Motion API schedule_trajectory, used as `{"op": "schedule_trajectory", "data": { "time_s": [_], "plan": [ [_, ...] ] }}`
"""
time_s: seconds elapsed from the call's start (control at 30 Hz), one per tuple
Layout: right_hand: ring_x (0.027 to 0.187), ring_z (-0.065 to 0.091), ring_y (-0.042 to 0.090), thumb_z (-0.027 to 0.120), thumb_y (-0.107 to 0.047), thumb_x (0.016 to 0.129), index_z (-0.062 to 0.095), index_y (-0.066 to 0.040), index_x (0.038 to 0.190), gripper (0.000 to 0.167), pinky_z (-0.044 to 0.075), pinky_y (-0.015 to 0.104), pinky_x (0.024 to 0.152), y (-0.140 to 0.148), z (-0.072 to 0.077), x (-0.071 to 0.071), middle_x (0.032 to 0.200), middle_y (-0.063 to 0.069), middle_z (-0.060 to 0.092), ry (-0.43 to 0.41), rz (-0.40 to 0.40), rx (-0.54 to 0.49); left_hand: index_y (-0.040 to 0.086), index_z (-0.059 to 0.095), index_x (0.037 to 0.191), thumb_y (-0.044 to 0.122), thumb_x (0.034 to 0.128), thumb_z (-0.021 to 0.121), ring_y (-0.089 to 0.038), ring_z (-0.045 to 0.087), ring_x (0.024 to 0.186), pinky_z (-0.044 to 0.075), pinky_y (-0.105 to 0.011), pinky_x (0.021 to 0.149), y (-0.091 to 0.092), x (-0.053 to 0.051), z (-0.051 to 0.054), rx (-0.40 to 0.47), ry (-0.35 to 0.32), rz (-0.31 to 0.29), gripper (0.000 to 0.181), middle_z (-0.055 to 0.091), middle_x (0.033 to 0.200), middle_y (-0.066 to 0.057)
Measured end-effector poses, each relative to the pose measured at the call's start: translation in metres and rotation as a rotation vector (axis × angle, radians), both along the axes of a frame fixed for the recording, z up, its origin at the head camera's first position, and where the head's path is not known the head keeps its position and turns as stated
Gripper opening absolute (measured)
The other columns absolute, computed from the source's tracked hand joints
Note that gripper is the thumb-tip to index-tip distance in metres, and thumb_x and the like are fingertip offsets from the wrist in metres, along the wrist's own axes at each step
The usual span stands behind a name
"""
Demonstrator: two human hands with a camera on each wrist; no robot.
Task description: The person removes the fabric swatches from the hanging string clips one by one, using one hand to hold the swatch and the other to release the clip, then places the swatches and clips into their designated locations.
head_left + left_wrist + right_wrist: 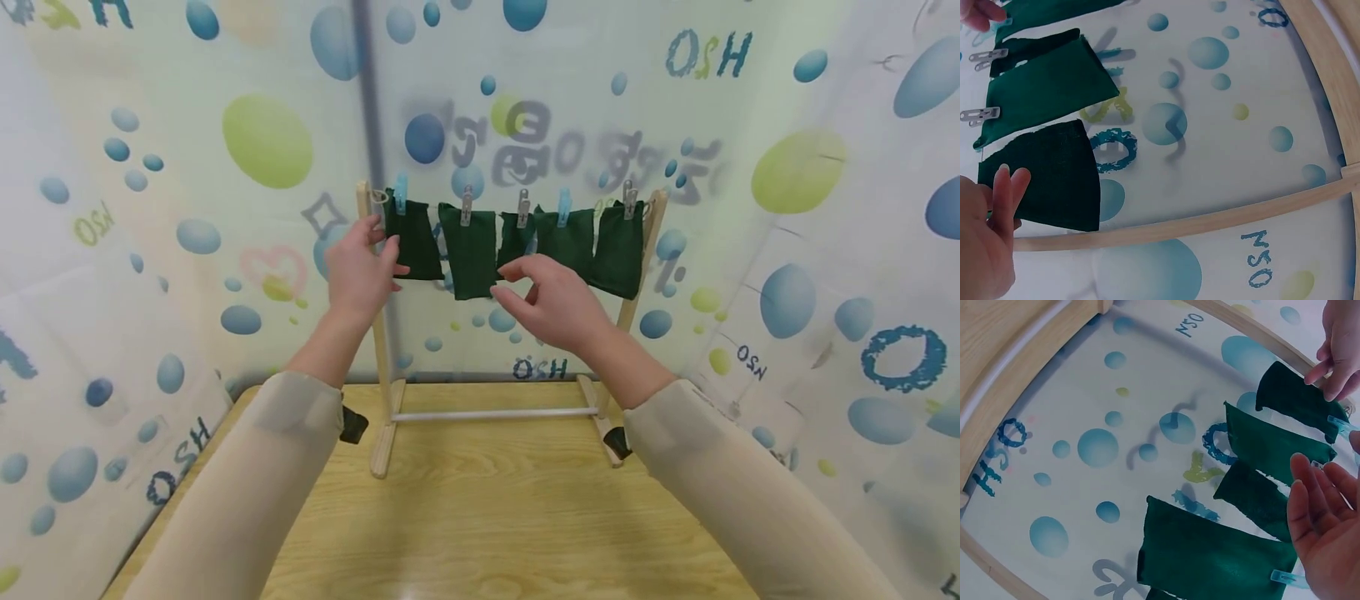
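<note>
Several dark green cloth pieces hang in a row from a cord, held by light blue clothespins (401, 193) and grey clothespins (467, 206). By the leftmost cloth (416, 246) is my left hand (356, 271), fingers loosely bent. In the left wrist view two of its fingers (1002, 194) lie over that cloth's edge; whether they touch it is unclear. My right hand (566, 304) hovers in front of the middle cloth (516, 237), thumb and fingers apart with nothing held. The right wrist view shows its palm (1335, 550) near a blue clothespin (1288, 579).
A wooden frame with two posts (381, 350) carries the cord and stands on a wood-grain table (480, 517). A white bar (495, 414) joins its feet. Behind hangs a white curtain (285, 50) with blue and green bubble prints. Black pieces (354, 425) show beside the sleeves.
</note>
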State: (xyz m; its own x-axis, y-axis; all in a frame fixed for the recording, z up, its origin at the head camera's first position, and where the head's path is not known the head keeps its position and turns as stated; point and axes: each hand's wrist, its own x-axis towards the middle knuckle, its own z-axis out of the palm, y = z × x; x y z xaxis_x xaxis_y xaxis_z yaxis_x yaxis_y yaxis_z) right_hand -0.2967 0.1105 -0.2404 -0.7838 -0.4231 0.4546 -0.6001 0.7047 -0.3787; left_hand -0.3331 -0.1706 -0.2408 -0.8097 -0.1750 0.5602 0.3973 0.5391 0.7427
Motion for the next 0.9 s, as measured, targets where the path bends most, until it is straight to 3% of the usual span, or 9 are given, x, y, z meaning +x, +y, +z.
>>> {"op": "schedule_trajectory", "data": {
  "time_s": [0.23, 0.43, 0.6, 0.9],
  "plan": [
    [0.088, 0.070, 0.022, 0.066, -0.039, 0.112, 0.069, -0.009, 0.145, 0.045, 0.060, 0.047, 0.092, -0.011, 0.005, -0.004, 0.143, 0.011, 0.070, -0.008, 0.040, -0.031, 0.007, 0.051, 0.163, 0.021, 0.1157, 0.056, -0.032, 0.084, 0.088, 0.054, -0.016, 0.051, 0.002, -0.009, 0.003, 0.031, -0.056, 0.051, 0.049, 0.072, 0.145, -0.020],
    [0.088, 0.069, 0.026, 0.067, -0.035, 0.111, 0.069, -0.007, 0.143, 0.042, 0.059, 0.047, 0.091, -0.022, 0.012, -0.012, 0.139, 0.011, 0.072, -0.030, 0.053, -0.137, 0.008, 0.061, 0.156, 0.020, 0.1150, 0.058, -0.018, 0.082, 0.073, 0.057, -0.018, 0.054, 0.001, -0.007, 0.004, 0.141, -0.057, 0.030, 0.042, 0.073, 0.141, -0.020],
    [0.086, 0.074, 0.027, 0.067, -0.033, 0.112, 0.067, -0.009, 0.143, 0.040, 0.059, 0.043, 0.084, -0.039, 0.024, -0.020, 0.135, 0.007, 0.073, -0.081, 0.070, -0.270, 0.003, 0.067, 0.146, 0.019, 0.1139, 0.060, 0.003, 0.069, 0.055, 0.057, -0.019, 0.053, 0.001, -0.001, 0.005, 0.221, -0.042, -0.009, 0.037, 0.074, 0.137, -0.020],
    [0.093, 0.079, 0.034, 0.068, -0.034, 0.111, 0.062, -0.016, 0.151, 0.044, 0.056, 0.036, 0.061, -0.080, 0.053, -0.034, 0.142, 0.005, 0.070, -0.163, 0.111, -0.364, 0.000, 0.069, 0.140, 0.019, 0.1124, 0.062, 0.002, 0.069, 0.052, 0.056, -0.021, 0.050, -0.001, 0.002, 0.004, 0.271, -0.040, -0.045, 0.034, 0.077, 0.130, -0.023]
  ]
}}
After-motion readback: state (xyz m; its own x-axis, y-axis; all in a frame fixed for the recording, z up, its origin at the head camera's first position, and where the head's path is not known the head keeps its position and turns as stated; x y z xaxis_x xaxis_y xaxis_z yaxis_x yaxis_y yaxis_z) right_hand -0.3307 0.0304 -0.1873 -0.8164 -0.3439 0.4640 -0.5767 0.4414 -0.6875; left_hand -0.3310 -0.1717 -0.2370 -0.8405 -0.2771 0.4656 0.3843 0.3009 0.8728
